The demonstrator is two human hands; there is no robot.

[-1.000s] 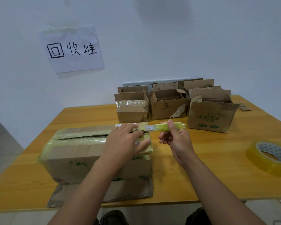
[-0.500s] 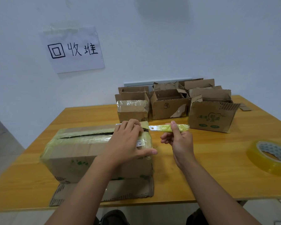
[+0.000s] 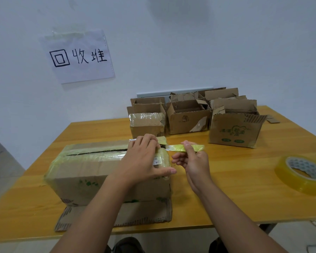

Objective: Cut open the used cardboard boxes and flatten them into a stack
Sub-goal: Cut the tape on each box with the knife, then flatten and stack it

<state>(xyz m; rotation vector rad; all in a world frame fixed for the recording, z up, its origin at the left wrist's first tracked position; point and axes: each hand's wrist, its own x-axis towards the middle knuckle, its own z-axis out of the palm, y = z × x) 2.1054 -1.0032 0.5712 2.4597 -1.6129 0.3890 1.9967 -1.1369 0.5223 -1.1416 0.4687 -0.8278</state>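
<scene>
Left hand (image 3: 144, 161) rests open on taped box (image 3: 91, 172); right hand (image 3: 193, 161) at its 3 o'clock pinches yellow-green knife (image 3: 187, 148), blade touching box's corner.

The left hand (image 3: 144, 161) lay palm-down, fingers spread and bent; the right hand (image 3: 192, 161) was raised, its fingers (image 3: 187, 147) pinching.

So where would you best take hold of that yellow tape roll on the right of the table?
Grip the yellow tape roll across its ring wall, fingers in the open centre hole and thumb on the outer band, coming from above. It lies flat on the wooden table with the hole facing up and nothing close around it.
</scene>
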